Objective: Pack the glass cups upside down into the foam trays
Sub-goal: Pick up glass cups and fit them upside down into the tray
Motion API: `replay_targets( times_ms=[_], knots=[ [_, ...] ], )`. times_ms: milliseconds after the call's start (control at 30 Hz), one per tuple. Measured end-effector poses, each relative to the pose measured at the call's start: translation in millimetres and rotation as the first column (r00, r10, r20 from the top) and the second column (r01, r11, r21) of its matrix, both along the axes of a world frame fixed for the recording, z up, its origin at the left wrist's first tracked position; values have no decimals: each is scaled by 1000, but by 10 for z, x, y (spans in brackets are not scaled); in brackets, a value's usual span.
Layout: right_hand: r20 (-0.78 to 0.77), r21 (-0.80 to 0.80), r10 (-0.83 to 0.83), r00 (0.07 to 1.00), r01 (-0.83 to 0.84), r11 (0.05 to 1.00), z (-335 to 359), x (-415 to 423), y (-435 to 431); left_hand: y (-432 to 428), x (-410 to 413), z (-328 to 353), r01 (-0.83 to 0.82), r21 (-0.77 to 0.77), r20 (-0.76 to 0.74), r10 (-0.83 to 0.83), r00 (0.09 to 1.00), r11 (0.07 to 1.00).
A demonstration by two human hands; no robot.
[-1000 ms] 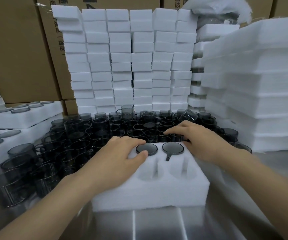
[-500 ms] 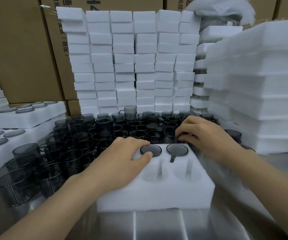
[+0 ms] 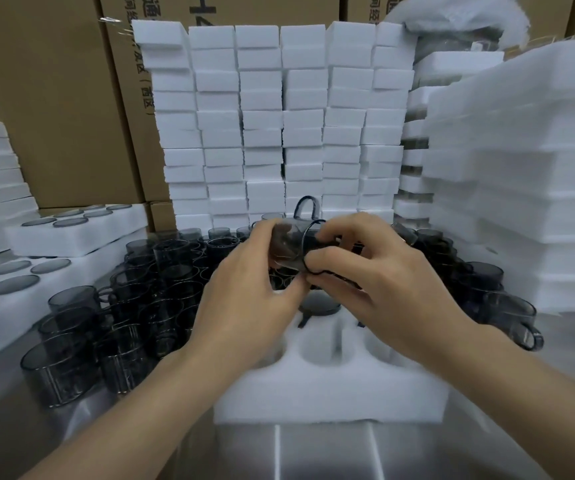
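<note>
Left hand (image 3: 244, 292) and right hand (image 3: 386, 285) grip a glass cup (image 3: 288, 244) clear above the foam tray (image 3: 327, 393), far side.

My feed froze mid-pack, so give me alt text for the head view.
The left hand and right hand together hold a grey glass cup over the far edge of a white foam tray. One inverted cup already sits in the tray; loose cups crowd behind and left.

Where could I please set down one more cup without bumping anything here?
Free: the empty holes in the near row of the foam tray, and the bare steel table in front of the tray. Crowded: loose cups pack the table left of and behind the tray; filled trays lie further left.
</note>
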State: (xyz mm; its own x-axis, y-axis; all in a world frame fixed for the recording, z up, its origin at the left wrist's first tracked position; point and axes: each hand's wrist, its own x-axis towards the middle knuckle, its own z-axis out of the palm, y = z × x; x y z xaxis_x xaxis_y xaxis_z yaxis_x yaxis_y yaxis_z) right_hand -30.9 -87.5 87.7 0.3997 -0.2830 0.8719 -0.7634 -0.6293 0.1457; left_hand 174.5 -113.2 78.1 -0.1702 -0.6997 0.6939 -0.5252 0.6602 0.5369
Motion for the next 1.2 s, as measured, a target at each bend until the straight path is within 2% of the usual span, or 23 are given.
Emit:
replay_targets(
  times_ms=[100,267,400,600,800,1067,1200],
  knots=[
    [13,8,15,1000,-16,1000,-5,21,1,-26,3,-34,27,22,13,-27,1000,999],
    [194,146,30,981,-59,988,-19,12,1,-17,-18,-20,119,5,-18,-119,993,993],
    [267,190,51,962,-104,976,-28,25,12,-3,-24,-25,81,-15,-1,-81,997,997],
    [221,29,25,975,-32,999,2,32,17,51,-47,-4,47,-202,73,-33,997,978],
    [111,-123,52,992,-38,992,22,66,9,24,-38,6,38,-235,29,-32,999,971],
    [151,-37,94,984,-89,995,7,40,4,64,-37,32,90,-173,-39,-98,994,981],
    [103,-57,135,985,-130,990,10,36,-12,103,-50,78,120,-172,-110,-140,984,978]
  ],
)
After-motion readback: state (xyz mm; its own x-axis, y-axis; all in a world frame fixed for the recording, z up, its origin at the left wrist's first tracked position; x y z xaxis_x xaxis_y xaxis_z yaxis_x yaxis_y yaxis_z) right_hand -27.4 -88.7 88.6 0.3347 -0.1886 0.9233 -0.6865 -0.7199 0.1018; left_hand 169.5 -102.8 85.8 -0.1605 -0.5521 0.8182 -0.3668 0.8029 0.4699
